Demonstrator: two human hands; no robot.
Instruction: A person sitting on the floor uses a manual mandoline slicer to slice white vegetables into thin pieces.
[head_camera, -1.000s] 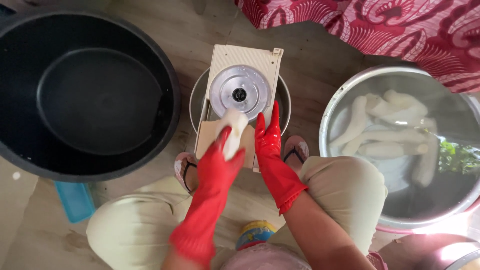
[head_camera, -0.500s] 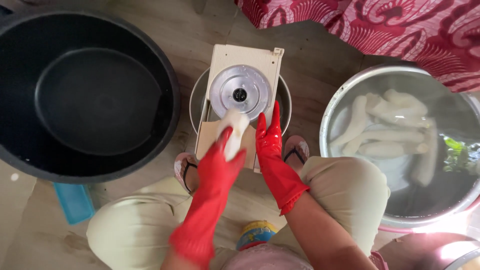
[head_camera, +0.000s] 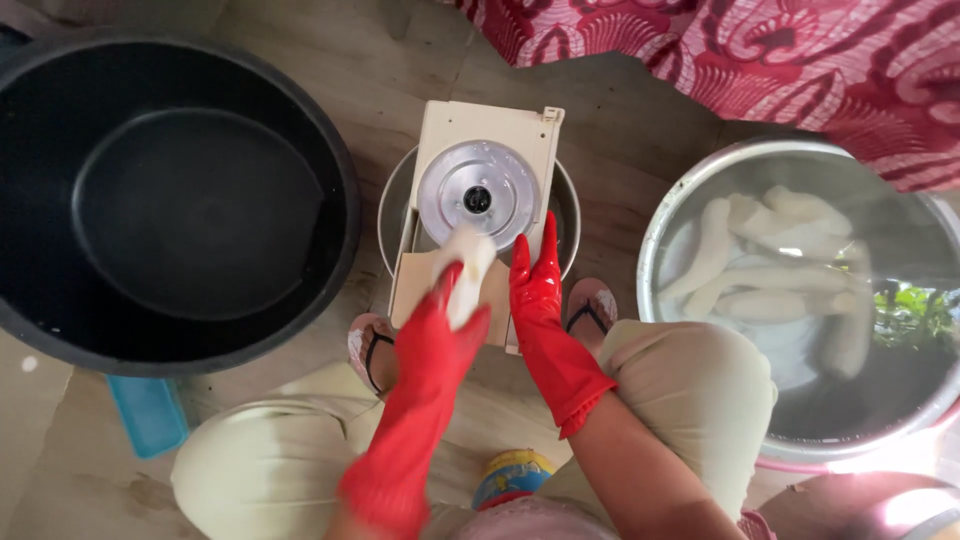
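Left hand (head_camera: 432, 340) grips the white root (head_camera: 465, 280) against the slicer (head_camera: 480, 190) disc; right hand (head_camera: 537, 300) lies flat, steadying the board. Fingertips should stay behind the blade.

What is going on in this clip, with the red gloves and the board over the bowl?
A squatting person in red rubber gloves works at a cream slicer board with a round metal disc, laid across a small metal bowl. The left hand presses a peeled white root against the board; the right hand steadies its edge. More peeled roots soak in a steel basin at right.
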